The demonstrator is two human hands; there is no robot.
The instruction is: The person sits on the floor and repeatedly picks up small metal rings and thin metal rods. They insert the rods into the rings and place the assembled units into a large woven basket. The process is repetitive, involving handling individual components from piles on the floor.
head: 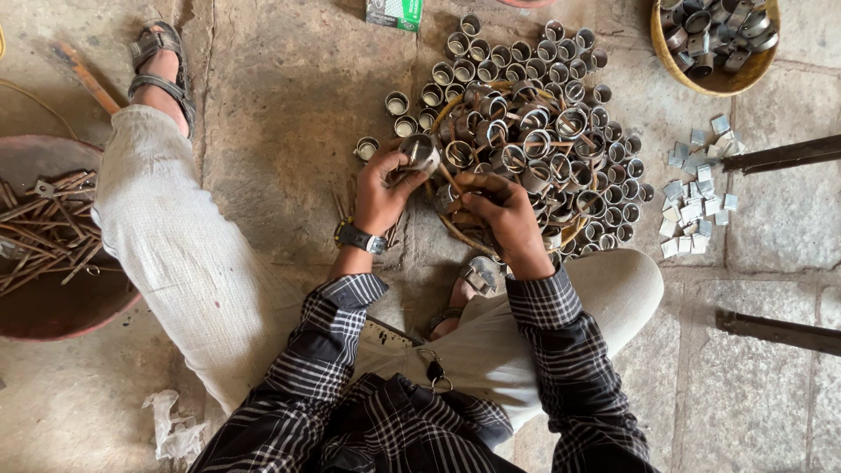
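I sit on a stone floor over a woven basket (455,229) heaped with short metal rings (534,140). My left hand (383,188), with a wristwatch on the wrist, holds one metal ring (421,153) at the basket's left edge. My right hand (501,213) is closed, its fingertips pinching something small at the basket's near rim; what it grips is hidden. More rings stand in rows on the floor around the basket, at its far side and right side.
A round pan (53,307) of rusty metal pieces lies at left. A second basket (714,83) of rings stands at top right, with small flat metal squares (696,197) below it. Two dark metal bars (775,156) lie at right. My sandalled left foot (162,66) reaches top left.
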